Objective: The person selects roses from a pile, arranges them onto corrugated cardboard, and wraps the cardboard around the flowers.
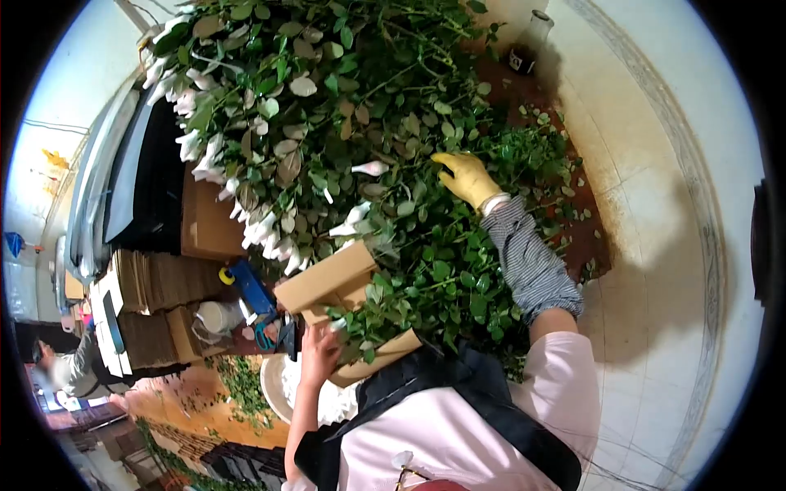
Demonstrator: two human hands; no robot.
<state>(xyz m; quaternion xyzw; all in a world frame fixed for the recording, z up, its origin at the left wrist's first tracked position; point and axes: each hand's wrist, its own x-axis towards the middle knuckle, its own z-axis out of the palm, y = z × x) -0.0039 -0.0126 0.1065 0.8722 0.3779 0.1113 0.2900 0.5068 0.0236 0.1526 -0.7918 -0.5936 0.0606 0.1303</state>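
Note:
My right hand point(468, 178), in a yellow glove, reaches over a large heap of leafy rose stems point(393, 106). Its thumb and forefinger are apart near the leaves, with nothing visible between them. White rose heads point(260, 229) line the heap's left side, some looking wrapped. My bare left hand point(322, 350) is at the left edge of a folded brown cardboard sheet point(327, 278), its fingers curled beside a small white tip; what they grip is partly hidden. Green rose stems lie between that sheet and a lower cardboard flap point(377, 360).
Left of the heap are stacked cardboard sheets point(147, 282), a blue tape dispenser point(252, 286) and scissors point(266, 335). A round tub point(278, 385) with white contents stands below my left hand. A tiled wall point(647, 245) bounds the right; a glass bottle point(528, 45) stands at the back.

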